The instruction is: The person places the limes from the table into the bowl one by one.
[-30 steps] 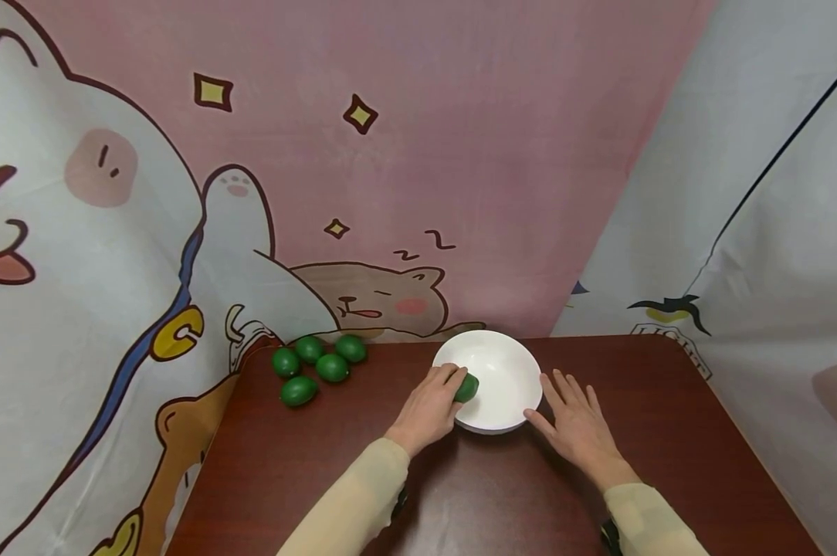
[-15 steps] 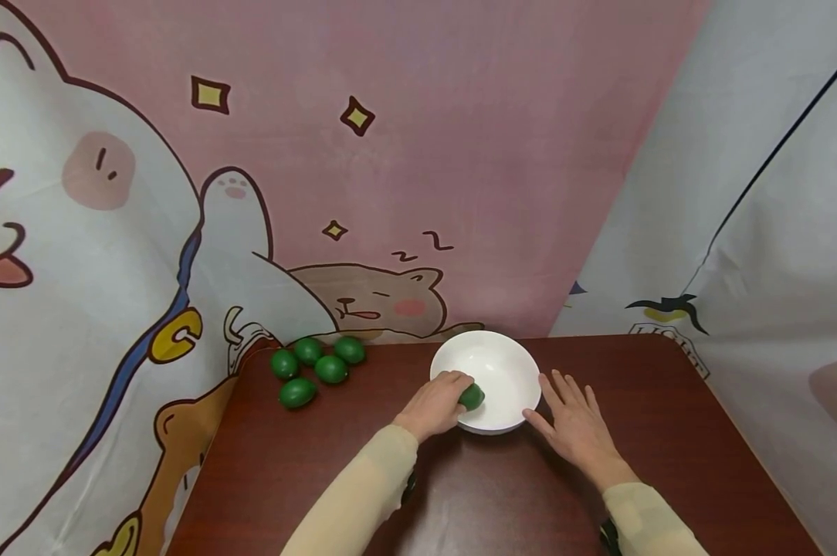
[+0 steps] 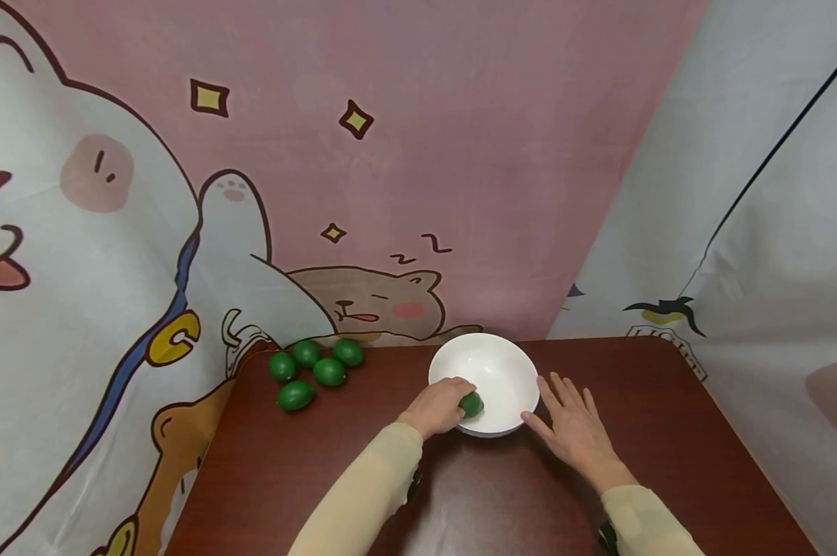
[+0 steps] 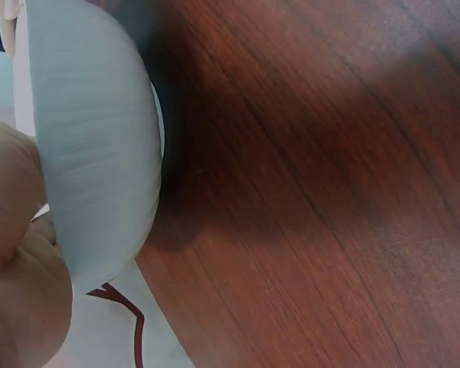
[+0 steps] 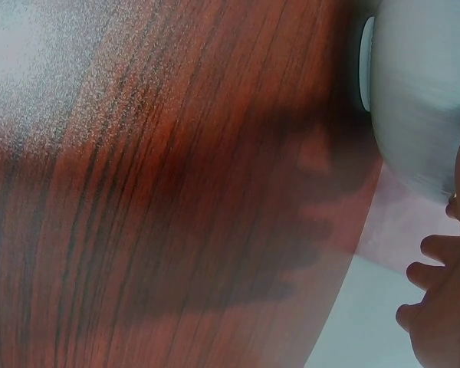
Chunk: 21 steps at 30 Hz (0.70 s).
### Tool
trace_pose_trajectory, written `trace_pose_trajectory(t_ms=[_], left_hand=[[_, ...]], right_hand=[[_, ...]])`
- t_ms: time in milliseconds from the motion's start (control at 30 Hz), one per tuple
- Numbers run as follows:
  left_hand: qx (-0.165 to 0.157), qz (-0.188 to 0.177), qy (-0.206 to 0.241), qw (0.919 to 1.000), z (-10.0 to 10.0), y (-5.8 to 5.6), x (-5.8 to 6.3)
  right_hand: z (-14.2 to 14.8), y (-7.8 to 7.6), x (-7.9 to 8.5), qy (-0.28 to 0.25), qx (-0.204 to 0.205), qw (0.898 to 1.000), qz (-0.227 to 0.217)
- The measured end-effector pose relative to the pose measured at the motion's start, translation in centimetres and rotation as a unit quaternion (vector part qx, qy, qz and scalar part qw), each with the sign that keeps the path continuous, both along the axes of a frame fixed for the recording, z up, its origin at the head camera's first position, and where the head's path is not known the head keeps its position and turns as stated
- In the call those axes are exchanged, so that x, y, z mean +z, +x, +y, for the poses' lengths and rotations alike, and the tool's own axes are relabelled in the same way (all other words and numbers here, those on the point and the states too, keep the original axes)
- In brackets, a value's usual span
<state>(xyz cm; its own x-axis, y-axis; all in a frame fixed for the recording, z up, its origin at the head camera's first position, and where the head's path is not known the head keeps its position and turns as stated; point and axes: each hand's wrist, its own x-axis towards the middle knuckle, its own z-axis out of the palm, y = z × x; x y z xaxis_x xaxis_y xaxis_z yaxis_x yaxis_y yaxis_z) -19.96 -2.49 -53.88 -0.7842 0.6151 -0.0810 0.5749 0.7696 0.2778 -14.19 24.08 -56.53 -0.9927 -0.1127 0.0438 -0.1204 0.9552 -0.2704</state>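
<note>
A white bowl [image 3: 505,374] stands upright toward the back of the table. My left hand [image 3: 434,409] reaches over its left rim and holds a green lime [image 3: 472,405] low inside the bowl. In the left wrist view, the bowl's outer wall [image 4: 100,146] covers the lime and part of the hand [image 4: 19,253]. On the other side my right hand [image 3: 577,432] rests beside the right rim, fingers spread and fairly straight. Its thumb and fingertips are at the rim; exact contact is hard to tell. Part of that hand [image 5: 445,299] shows next to the bowl in the right wrist view.
Several more limes [image 3: 330,372] lie grouped at the back left of the dark red wooden table [image 3: 502,494]. Behind the table's back edge hangs a printed cloth [image 3: 502,193] with cartoon animals.
My left hand has moved slightly right and down with the lime, bringing it lower in the bowl. The right hand has stayed at the rim, and the grouped limes have not moved.
</note>
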Motion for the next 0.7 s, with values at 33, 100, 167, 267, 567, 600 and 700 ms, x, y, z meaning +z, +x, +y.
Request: trace_pose_trajectory(t_ms=[33, 100, 167, 267, 567, 600, 700], left_hand=[[-0.001, 0.0, -0.003, 1.0, 0.1, 0.0, 0.0], [-0.001, -0.001, -0.009, 1.0, 0.2, 0.0, 0.0], [0.002, -0.005, -0.014, 0.9999, 0.3, 0.0, 0.0], [0.013, -0.011, -0.006, 0.9998, 0.4, -0.1, 0.2], [0.026, 0.0, 0.028, 0.9993, -0.5, 0.3, 0.2], [0.025, 0.006, 0.03, 0.9992, -0.6, 0.4, 0.2], [0.022, 0.03, 0.042, 0.9984, -0.9, 0.6, 0.5]], right_hand=[[0.0, 0.0, 0.0, 0.0, 0.0, 1.0, 0.0], [0.0, 0.0, 0.0, -0.001, 0.0, 1.0, 0.0], [0.0, 0.0, 0.1, 0.0, 0.001, 1.0, -0.001], [0.0, -0.1, 0.1, 0.0, 0.001, 1.0, 0.0], [0.0, -0.1, -0.1, -0.002, 0.004, 1.0, 0.002], [0.0, -0.1, -0.1, -0.001, 0.004, 1.0, 0.001], [0.1, -0.1, -0.1, 0.002, 0.002, 1.0, 0.004]])
